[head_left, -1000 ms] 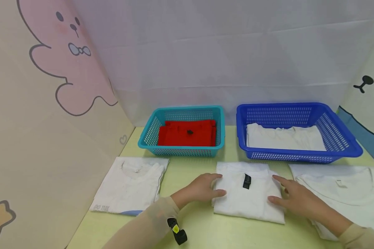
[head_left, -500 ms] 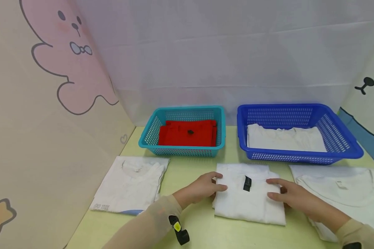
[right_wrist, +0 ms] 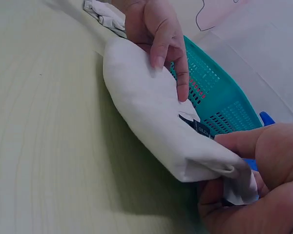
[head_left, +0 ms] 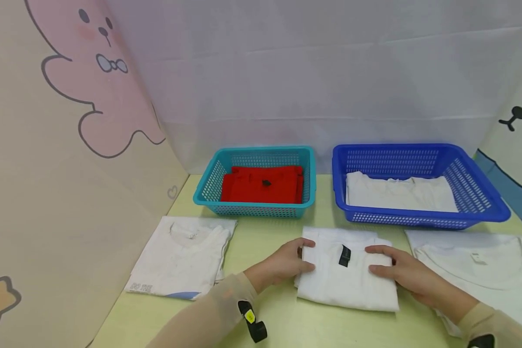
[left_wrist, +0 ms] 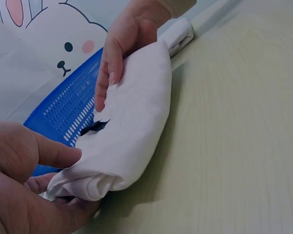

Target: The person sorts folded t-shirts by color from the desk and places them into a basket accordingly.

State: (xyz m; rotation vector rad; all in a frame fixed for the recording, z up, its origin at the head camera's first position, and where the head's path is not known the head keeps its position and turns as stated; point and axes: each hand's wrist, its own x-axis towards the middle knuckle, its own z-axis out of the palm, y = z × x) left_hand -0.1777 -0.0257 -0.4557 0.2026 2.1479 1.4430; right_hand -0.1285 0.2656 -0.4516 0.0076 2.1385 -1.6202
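Note:
A folded white T-shirt (head_left: pixel 343 285) with a black neck label (head_left: pixel 345 255) lies between my two hands at the middle of the table. My left hand (head_left: pixel 284 263) grips its left edge, thumb and index finger on top and the other fingers tucked underneath. On the opposite edge my right hand (head_left: pixel 411 273) holds it the same way. Both wrist views show the folded layers of the shirt (left_wrist: pixel 136 107) pinched at the sides, with a shadow on the table below its front edge. The fingers beneath the cloth are mostly hidden.
Behind stand a teal basket (head_left: pixel 254 211) with folded red clothing (head_left: pixel 261 188) and a blue basket (head_left: pixel 417 218) with folded white clothing (head_left: pixel 400 193). Folded white T-shirts lie at left (head_left: pixel 182 261) and right (head_left: pixel 496 280). Printed cloth walls enclose the table (head_left: pixel 282 319).
My fingers have moved inward over both side edges of the folded T-shirt, and the lower fingers have slipped beneath it. Earlier the fingertips only touched its sides.

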